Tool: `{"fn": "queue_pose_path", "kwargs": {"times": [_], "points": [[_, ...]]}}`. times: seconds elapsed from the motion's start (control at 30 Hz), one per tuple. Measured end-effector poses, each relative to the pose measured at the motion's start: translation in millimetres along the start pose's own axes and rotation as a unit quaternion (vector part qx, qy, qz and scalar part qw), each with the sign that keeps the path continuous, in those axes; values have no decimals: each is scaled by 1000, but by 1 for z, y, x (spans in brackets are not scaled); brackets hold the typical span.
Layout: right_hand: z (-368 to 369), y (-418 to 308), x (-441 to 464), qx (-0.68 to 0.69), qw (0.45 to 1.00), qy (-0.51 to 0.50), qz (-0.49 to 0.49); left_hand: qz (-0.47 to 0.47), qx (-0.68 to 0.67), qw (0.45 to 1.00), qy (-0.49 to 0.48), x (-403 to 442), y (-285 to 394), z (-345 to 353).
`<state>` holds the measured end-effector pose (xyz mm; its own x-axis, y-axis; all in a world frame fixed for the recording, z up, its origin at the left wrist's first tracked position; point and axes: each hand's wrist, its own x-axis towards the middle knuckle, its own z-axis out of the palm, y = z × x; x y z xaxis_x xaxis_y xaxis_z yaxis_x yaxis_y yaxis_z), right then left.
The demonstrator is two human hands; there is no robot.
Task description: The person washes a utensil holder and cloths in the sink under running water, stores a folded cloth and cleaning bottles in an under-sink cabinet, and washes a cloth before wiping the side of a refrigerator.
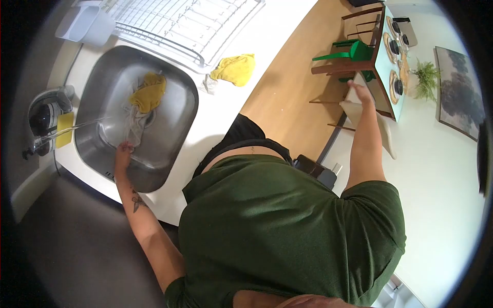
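My left hand [123, 152] is inside the steel sink [177, 149], its fingers pinched on the lower end of a pale grey cloth [135, 126]. A bunched yellow cloth [148, 93] lies against the upper end of the grey one, by the drain; whether the two are joined I cannot tell. From the tap [46, 138] at the left, a thin stream of water runs into the sink. Out to the right, away from the counter, my right hand [362, 93] is raised with its fingers stretched out, and nothing shows in it.
A yellow sponge [64, 130] stands by the tap. Beyond the sink is a wire dish rack [169, 31] with a white plastic container [86, 23]. Another yellow cloth [235, 70] lies at the counter edge. Green chairs [359, 51] and a set table [387, 72] stand at the right.
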<state>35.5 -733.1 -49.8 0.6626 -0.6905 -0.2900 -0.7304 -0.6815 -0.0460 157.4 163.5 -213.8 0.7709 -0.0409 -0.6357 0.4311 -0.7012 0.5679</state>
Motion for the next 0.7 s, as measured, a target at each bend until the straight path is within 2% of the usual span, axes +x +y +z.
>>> {"fn": "queue_pose_path", "kwargs": {"times": [0.07, 0.1, 0.17, 0.2, 0.23, 0.27, 0.3, 0.33, 0.37, 0.4, 0.43, 0.47, 0.5, 0.57, 0.6, 0.63, 0.67, 0.7], "points": [[-37, -15, -5, 101, 985, -73, 116, -23, 24, 999, 8, -11, 12, -7], [-38, -16, -10, 101, 985, -71, 117, -22, 23, 999, 7, -13, 17, -8], [-36, -8, -11, 185, 970, 132, 85, -20, 48, 996, 71, -21, 30, -9], [-9, 0, -10, 486, 868, 85, 57, -19, 47, 996, 71, -23, 39, -7], [-8, -4, -24, 485, 868, 86, 60, -7, 106, 986, 130, -27, 50, -5], [-7, -12, -39, 264, 959, -55, 92, 3, 160, 968, 192, -26, 51, -2], [-11, -28, -42, 24, 975, -188, 113, 2, 155, 968, 199, -17, 50, -1], [-12, -28, -36, 277, 952, -110, 62, 8, 193, 964, 183, -4, 36, 0], [-21, -36, -34, 277, 952, -112, 61, 12, 233, 959, 162, -1, 33, 1], [-37, -38, -35, 330, 929, -126, 115, 12, 238, 958, 157, -2, 29, 2], [-52, -43, -39, 381, 899, -134, 167, 13, 136, 985, 108, -3, 36, 4], [-61, -44, -37, 325, 917, -154, 171, 17, 29, 998, 62, 0, 44, 5], [-72, -48, -36, 326, 917, -151, 171, 20, 28, 998, 62, 1, 52, 2], [-91, -62, -46, 272, 943, -134, 137, -14, -46, 999, -11, -3, 54, -4], [-99, -68, -50, 286, 948, -99, 93, -15, -47, 999, -11, -4, 55, -5], [-93, -73, -54, 286, 948, -101, 92, 0, -41, 999, -4, -3, 54, -7], [-81, -79, -61, 544, 836, -66, 21, 16, -33, 999, 1, -5, 56, -10], [-67, -78, -66, 755, 653, -27, -51, 13, -30, 999, 1, -8, 57, -13]]}}
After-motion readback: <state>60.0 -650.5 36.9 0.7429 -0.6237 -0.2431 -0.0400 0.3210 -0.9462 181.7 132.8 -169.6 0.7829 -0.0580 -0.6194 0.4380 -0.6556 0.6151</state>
